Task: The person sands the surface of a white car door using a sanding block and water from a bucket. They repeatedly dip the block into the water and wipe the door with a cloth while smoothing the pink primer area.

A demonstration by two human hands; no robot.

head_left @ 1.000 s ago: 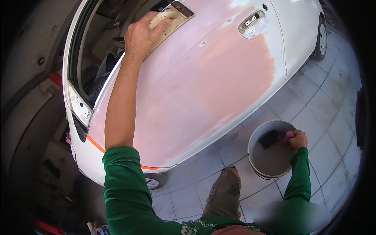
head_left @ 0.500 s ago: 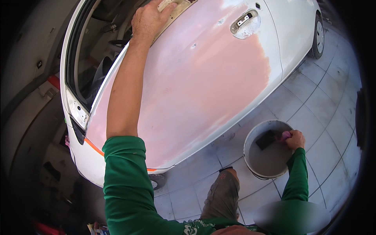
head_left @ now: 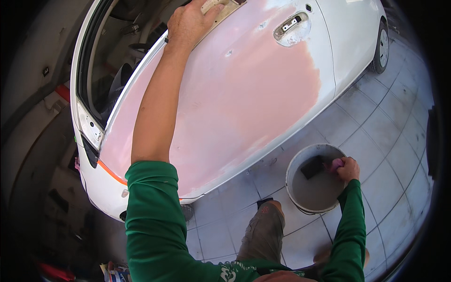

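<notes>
My left hand [head_left: 190, 24] reaches up to the top edge of the white car's door [head_left: 221, 113], its thumb pressed over a long beige block [head_left: 226, 10] with dark specks. The picture's upper edge cuts off the fingertips and part of the block. Smooth pinkish filler covers much of the door. Lower right, my right hand [head_left: 348, 170] is closed on a wet-looking pink cloth [head_left: 334, 165] just inside the rim of a pale bucket [head_left: 292, 188]. Greyish water stands in the bucket, and a dark flat piece [head_left: 312, 168] lies in it beside the cloth.
A bare door-handle recess [head_left: 292, 29] sits at the door's far right. Beside the car, the bucket stands on a pale tiled floor [head_left: 376, 155], close to my leg [head_left: 263, 230]. The car's window opening [head_left: 122, 51] is at upper left.
My left hand and the beige block have slid a little to the right along the door's top edge. My right hand stays at the bucket with the pink cloth. The view has shifted slightly.
</notes>
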